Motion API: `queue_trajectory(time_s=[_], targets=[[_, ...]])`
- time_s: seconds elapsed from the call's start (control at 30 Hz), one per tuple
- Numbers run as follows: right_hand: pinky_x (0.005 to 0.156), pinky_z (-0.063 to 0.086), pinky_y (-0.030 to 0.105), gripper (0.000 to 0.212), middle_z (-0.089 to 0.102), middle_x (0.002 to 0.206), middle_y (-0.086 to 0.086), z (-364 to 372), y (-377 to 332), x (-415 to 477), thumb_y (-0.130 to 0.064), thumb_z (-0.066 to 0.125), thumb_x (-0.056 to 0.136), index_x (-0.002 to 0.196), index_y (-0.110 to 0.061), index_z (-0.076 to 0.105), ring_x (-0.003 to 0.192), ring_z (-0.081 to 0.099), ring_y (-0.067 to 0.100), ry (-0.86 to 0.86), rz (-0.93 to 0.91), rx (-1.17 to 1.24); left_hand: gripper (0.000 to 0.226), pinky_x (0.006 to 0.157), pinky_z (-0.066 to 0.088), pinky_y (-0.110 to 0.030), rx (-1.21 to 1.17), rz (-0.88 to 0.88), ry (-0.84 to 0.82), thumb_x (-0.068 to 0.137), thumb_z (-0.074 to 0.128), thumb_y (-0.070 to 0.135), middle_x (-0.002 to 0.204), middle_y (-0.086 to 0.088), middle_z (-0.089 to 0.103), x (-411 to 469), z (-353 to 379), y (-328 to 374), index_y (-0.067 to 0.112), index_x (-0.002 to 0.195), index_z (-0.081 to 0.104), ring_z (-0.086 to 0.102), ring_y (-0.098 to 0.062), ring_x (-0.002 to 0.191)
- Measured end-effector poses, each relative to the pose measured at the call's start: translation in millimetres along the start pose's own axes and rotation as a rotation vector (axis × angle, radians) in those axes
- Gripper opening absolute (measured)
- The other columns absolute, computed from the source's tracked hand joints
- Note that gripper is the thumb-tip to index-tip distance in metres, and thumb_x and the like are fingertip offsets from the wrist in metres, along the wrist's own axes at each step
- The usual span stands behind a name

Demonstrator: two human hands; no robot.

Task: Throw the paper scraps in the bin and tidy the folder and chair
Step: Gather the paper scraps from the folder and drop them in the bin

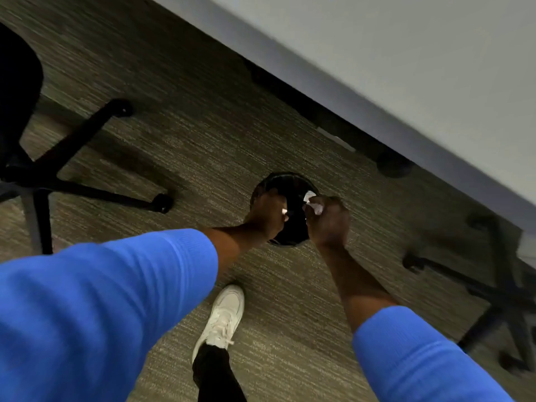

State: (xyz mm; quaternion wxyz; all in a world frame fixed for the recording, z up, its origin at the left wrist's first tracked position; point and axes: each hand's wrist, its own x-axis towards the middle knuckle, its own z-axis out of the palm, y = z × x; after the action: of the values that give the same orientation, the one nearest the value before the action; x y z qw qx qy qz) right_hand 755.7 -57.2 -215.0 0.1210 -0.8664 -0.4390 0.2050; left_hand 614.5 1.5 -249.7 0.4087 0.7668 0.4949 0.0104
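Note:
A round black bin point(291, 184) stands on the carpet just in front of the grey desk point(406, 68). Both my hands hover over its mouth. My right hand point(329, 221) is closed around white paper scraps point(311, 200) that stick out from its fingers over the opening. My left hand point(268, 213) is at the bin's left rim, fingers curled; a small pale bit shows at its fingertips, too blurred to name. A black office chair point(17, 97) stands at the far left. No folder is in view.
The black star base and castors of the left chair point(116, 195) spread over the carpet. A second chair base point(499, 291) sits at the right under the desk edge. My white shoe point(224, 317) stands on the carpet below the bin.

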Motion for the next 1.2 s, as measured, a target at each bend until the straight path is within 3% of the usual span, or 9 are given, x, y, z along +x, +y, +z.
queue_trajectory(time_s=[0.1,0.2,0.3,0.47,0.57,0.77,0.93,1.07,1.2], targets=[[0.075,0.046,0.028,0.026,0.074,0.110,0.018,10.5,9.0,8.2,-0.025,0.080,0.092,0.114,-0.011,0.079,0.096,0.072,0.036,-0.006,0.025,0.027,0.032,0.106,0.052,-0.041,-0.061,-0.027,-0.066,0.092,0.077,0.011,0.132,-0.015,0.069,8.5,11.5,-2.1,0.006,0.123,0.072,0.066,-0.034,0.124],[0.075,0.039,0.024,0.020,0.076,0.110,0.017,15.1,14.8,11.7,-0.022,0.073,0.096,0.112,-0.011,0.080,0.096,0.073,0.034,-0.004,0.030,0.024,0.040,0.112,0.047,-0.036,-0.057,0.008,-0.064,0.092,0.073,0.008,0.142,-0.013,0.065,11.5,18.7,-6.3,0.008,0.132,0.071,0.061,-0.031,0.134],[0.075,0.041,0.024,0.018,0.077,0.110,0.015,14.8,15.0,8.5,-0.015,0.070,0.097,0.112,-0.011,0.080,0.097,0.074,0.033,0.004,0.016,0.039,0.029,0.104,0.055,-0.043,-0.083,0.024,-0.039,0.091,0.071,0.003,0.132,-0.015,0.072,9.8,19.4,-10.1,0.004,0.120,0.077,0.067,-0.035,0.124],[0.084,0.058,0.035,0.023,0.077,0.117,0.012,8.1,6.9,-3.3,-0.010,0.066,0.097,0.116,-0.013,0.078,0.104,0.074,0.033,0.018,0.014,0.072,0.035,0.098,0.060,-0.043,-0.130,0.018,0.001,0.090,0.074,0.004,0.130,-0.016,0.074,-5.2,9.3,-16.7,0.005,0.125,0.074,0.072,-0.036,0.119],[0.085,0.055,0.033,0.023,0.077,0.118,0.011,3.2,-7.8,-13.2,-0.012,0.065,0.098,0.116,-0.015,0.078,0.105,0.073,0.033,0.028,-0.021,0.042,0.028,0.090,0.062,-0.049,-0.127,0.018,0.041,0.089,0.073,0.001,0.120,-0.021,0.076,-22.7,-2.0,-22.9,0.001,0.117,0.076,0.074,-0.042,0.108],[0.095,0.058,0.044,0.028,0.072,0.130,0.014,-9.8,-62.7,-34.8,-0.014,0.063,0.098,0.124,-0.014,0.075,0.115,0.070,0.037,-0.017,-0.144,0.020,0.018,0.093,0.059,-0.043,-0.140,-0.094,0.042,0.094,0.067,0.013,0.120,-0.011,0.071,-61.0,-41.9,-31.0,0.013,0.110,0.074,0.071,-0.033,0.107],[0.100,0.052,0.038,0.027,0.074,0.125,0.012,-23.7,-124.4,-48.4,-0.011,0.066,0.097,0.122,-0.011,0.076,0.118,0.068,0.032,-0.039,-0.268,0.046,0.023,0.096,0.059,-0.036,0.006,-0.173,0.020,0.103,0.057,0.028,0.124,-0.003,0.076,-90.9,-92.3,-45.2,0.021,0.114,0.076,0.073,-0.024,0.111],[0.090,0.049,0.026,0.029,0.076,0.123,0.006,-27.9,-178.5,-57.4,-0.014,0.067,0.099,0.126,-0.019,0.075,0.108,0.073,0.025,-0.105,-0.315,0.087,0.024,0.090,0.060,-0.034,0.048,-0.287,-0.042,0.101,0.060,0.033,0.114,-0.007,0.076,-120.6,-132.7,-65.3,0.018,0.114,0.074,0.074,-0.027,0.107],[0.095,0.058,0.043,0.028,0.071,0.129,0.002,-24.9,-241.0,-64.5,-0.024,0.065,0.100,0.126,-0.032,0.071,0.113,0.071,0.027,-0.206,-0.311,0.070,0.016,0.090,0.064,-0.038,-0.027,-0.395,0.096,0.095,0.071,0.033,0.107,-0.002,0.077,-159.0,-178.2,-90.9,0.024,0.107,0.076,0.075,-0.023,0.102]])
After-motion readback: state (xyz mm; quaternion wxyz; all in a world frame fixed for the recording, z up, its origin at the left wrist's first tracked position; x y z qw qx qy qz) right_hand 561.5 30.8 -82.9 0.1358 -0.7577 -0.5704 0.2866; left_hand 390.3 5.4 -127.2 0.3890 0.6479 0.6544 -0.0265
